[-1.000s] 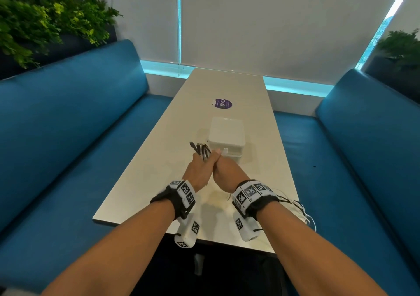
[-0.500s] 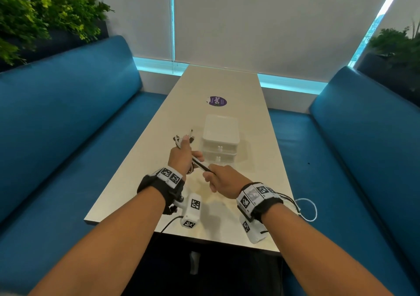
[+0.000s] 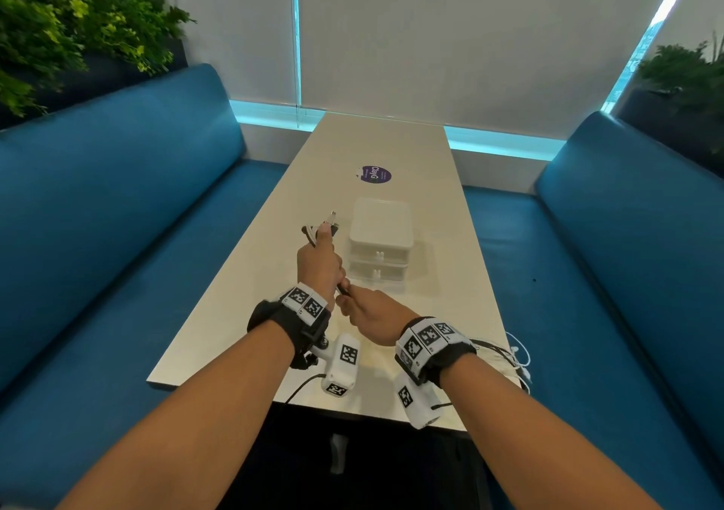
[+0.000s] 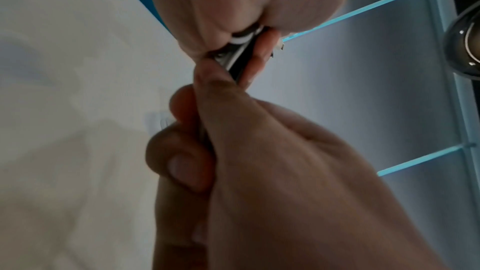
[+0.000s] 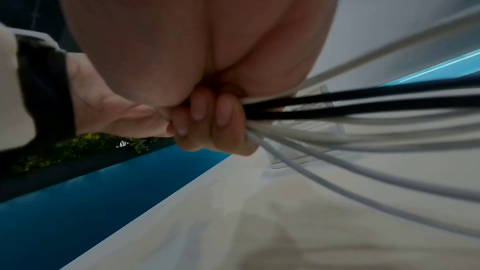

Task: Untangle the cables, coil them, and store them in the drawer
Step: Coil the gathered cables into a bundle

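Left hand [image 3: 319, 264] grips a bundle of black and white cables [image 5: 363, 114] just left of the white drawer unit [image 3: 380, 243]; right hand [image 3: 372, 315] clasps the same strands nearer, above the tabletop [image 3: 235, 313].

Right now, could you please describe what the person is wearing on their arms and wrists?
Both forearms are bare, with no sleeves. Each wrist carries a black strap topped by white blocks printed with black square markers. A white camera pod, also marker-tagged, hangs under each wrist, the left one trailing a thin black lead.
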`<state>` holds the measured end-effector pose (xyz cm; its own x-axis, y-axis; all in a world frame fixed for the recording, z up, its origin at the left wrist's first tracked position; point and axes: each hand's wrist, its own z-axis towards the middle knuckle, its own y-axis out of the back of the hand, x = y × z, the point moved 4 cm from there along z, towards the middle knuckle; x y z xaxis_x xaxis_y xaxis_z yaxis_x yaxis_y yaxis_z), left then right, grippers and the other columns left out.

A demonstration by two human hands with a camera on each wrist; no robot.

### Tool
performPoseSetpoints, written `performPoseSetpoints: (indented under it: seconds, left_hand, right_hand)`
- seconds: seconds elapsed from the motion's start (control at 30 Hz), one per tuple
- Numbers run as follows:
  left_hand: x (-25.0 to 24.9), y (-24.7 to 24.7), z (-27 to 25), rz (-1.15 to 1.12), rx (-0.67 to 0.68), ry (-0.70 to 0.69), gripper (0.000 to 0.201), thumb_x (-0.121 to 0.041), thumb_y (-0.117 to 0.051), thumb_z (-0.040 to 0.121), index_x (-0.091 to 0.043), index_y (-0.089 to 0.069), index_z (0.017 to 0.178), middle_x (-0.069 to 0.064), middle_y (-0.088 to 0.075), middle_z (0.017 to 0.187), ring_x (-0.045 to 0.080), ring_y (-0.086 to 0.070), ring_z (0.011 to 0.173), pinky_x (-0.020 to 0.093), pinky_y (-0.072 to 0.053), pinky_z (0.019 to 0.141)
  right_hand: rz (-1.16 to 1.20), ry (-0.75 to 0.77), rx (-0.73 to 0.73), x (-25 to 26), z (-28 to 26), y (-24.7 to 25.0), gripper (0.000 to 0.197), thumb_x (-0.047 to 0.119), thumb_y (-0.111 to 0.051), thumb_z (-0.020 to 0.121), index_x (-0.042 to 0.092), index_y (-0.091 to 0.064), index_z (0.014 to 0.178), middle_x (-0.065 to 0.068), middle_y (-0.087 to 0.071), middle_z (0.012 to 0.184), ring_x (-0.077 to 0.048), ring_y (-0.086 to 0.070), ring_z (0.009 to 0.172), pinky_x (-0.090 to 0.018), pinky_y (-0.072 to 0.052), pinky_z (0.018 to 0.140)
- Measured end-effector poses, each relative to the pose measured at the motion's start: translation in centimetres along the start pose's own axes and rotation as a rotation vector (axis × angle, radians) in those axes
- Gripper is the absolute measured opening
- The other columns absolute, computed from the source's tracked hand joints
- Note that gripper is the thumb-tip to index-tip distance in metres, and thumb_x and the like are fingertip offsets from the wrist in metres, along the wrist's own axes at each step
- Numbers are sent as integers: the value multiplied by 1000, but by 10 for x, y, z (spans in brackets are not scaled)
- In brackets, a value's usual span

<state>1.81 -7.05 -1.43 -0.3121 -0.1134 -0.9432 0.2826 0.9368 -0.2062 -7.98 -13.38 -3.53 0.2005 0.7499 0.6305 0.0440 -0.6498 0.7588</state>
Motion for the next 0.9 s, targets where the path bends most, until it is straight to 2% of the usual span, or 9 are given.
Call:
performPoseSetpoints:
  seconds: [0.17,0.3,0.43,0.47,0.53,0.6,0.67,0.8,0.9]
  left_hand:
    - [-11,-1,-2,140,66,-40,46,-57,-57,91,-19,-46,68,-3,-36,50,17,-33,42,30,-36,49]
    - [-27,-1,-6,384,68,-152,49,-59,-47,97,-18,-52,72,-1,-42,60,21,-41,53,30,-42,50]
    - [-33,5,2,569,123,-295,54,-61,-42,98,-19,-55,67,-2,-40,53,20,-38,49,36,-40,57]
    - [-32,8,5,614,157,-324,53,-61,-42,98,-20,-60,70,-3,-40,51,20,-37,48,35,-38,57]
    - [-28,16,10,714,230,-368,48,-60,-42,99,-25,-72,89,-4,-39,50,19,-37,47,33,-34,55]
    - [-20,24,13,817,291,-373,46,-59,-40,100,-29,-74,107,-4,-39,50,18,-36,46,31,-30,52]
    - [-11,26,11,933,367,-376,49,-59,-38,101,-27,-73,112,-3,-42,51,16,-37,46,31,-29,49]
    - [-2,20,-1,1110,484,-346,57,-59,-37,101,-16,-72,111,0,-50,58,17,-43,50,32,-31,51]
    - [5,13,-8,1178,621,-304,59,-64,-36,98,-17,-71,104,7,-69,79,19,-57,63,31,-42,61]
  right_hand:
    - [-21,-33,2,0,3,8,31,40,-34,105,25,-50,83,9,-56,78,-8,-51,69,-29,-39,72]
    - [-68,-39,27,3,-2,10,30,41,-37,104,18,-56,99,-1,-62,88,-14,-59,64,-34,-51,68]
    - [-88,-55,79,-2,-9,1,24,37,-33,104,23,-52,98,0,-60,87,-17,-63,65,-37,-54,71]
    - [-123,-54,92,-6,-12,0,27,39,-33,105,21,-53,99,-1,-61,87,-19,-63,67,-37,-54,71]
    - [-222,-44,100,-14,-18,1,33,42,-34,105,17,-56,101,-5,-64,89,-24,-62,75,-39,-51,74]
    - [-272,-24,93,-20,-24,2,36,42,-35,105,16,-58,98,-6,-63,87,-25,-59,78,-38,-47,74]
    - [-307,-11,102,-22,-23,3,36,42,-36,105,16,-58,94,-4,-61,83,-24,-56,75,-38,-45,72]
    - [-424,-38,47,-34,-17,20,39,54,-37,101,21,-52,87,-1,-53,74,-23,-52,71,-37,-42,67]
    - [-464,-60,29,-41,-16,33,46,59,-37,99,19,-56,90,-3,-59,79,-26,-57,76,-38,-44,68]
